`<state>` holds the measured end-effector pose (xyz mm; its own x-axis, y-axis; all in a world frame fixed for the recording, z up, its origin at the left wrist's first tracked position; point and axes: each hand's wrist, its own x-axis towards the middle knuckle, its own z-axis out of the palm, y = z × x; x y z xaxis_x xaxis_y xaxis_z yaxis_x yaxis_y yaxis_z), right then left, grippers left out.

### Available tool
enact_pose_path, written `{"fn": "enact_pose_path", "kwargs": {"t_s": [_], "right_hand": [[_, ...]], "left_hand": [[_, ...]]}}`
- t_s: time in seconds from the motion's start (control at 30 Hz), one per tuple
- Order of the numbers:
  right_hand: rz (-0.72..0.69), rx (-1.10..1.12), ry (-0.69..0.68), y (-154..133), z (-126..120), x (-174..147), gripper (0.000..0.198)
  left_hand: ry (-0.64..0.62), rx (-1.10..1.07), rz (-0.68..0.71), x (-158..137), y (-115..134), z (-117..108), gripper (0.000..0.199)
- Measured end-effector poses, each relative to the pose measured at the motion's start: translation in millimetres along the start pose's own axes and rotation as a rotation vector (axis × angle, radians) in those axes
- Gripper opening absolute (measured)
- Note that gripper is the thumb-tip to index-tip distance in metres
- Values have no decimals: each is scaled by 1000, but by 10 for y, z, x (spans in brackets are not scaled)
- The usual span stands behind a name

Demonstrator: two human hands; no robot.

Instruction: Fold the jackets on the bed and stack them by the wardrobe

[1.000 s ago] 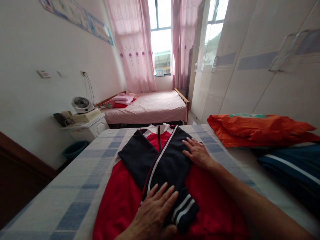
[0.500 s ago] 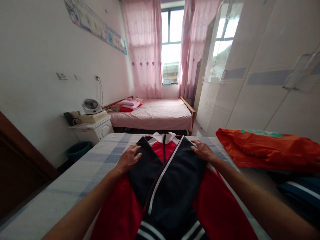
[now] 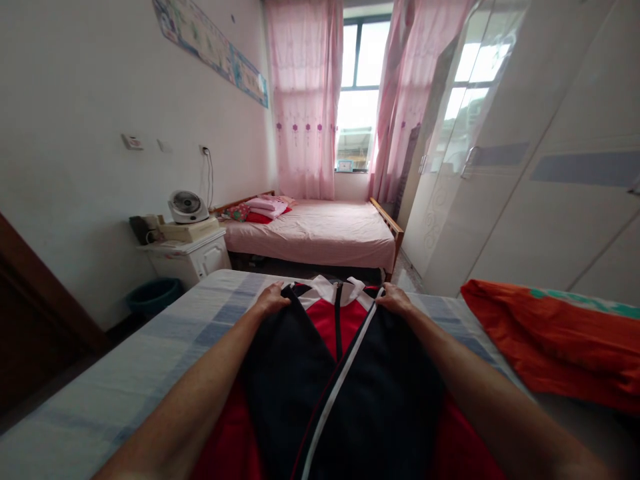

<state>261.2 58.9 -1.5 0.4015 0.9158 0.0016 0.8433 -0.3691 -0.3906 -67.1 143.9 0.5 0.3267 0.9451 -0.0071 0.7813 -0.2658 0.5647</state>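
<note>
A tracksuit jacket (image 3: pixel 323 317) in navy, red and white lies on the bed in front of me, its white collar at the far end. Navy fabric crosses over its red chest in a V, edged with white piping. My left hand (image 3: pixel 273 298) pinches the navy fabric at the left shoulder, thumb pressed to the fingers. On the opposite shoulder, my right hand (image 3: pixel 395 298) is closed on the fabric by the top of the white piping. Red parts of the jacket show partly under my forearms, and its lower end is out of view.
A blue-and-white checked sheet (image 3: pixel 165 367) covers the near bed. An orange cloth bundle (image 3: pixel 555 353) lies to the right, by the white wardrobe (image 3: pixel 505 227). On the left stand a nightstand (image 3: pixel 190 252) with a fan (image 3: pixel 187 207) and a bin (image 3: pixel 155 293). A pink bed (image 3: pixel 330 230) is beyond.
Both hands have gone from lying loosely on the navy fabric to gripping it at the shoulders. The fabric looks nearer, and the view has turned slightly left.
</note>
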Motion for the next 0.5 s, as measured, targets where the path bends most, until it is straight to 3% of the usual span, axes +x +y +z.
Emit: {"fn": "enact_pose_path", "kwargs": {"t_s": [0.13,0.27,0.4,0.5], "right_hand": [[86,18,-37,-43,10,108,25],[31,97,39,-126,-126,12,19],[-127,187,172,-256,-521,-347,25],[-265,199,314,-267,-912,-858,27]], "left_hand": [[-76,-138,-58,76,66,15,28],[-98,-254,-20,-29,232,-124,22],[-5,-347,142,-383,479,-492,25],[71,-376,280,-882,591,-831,31]]}}
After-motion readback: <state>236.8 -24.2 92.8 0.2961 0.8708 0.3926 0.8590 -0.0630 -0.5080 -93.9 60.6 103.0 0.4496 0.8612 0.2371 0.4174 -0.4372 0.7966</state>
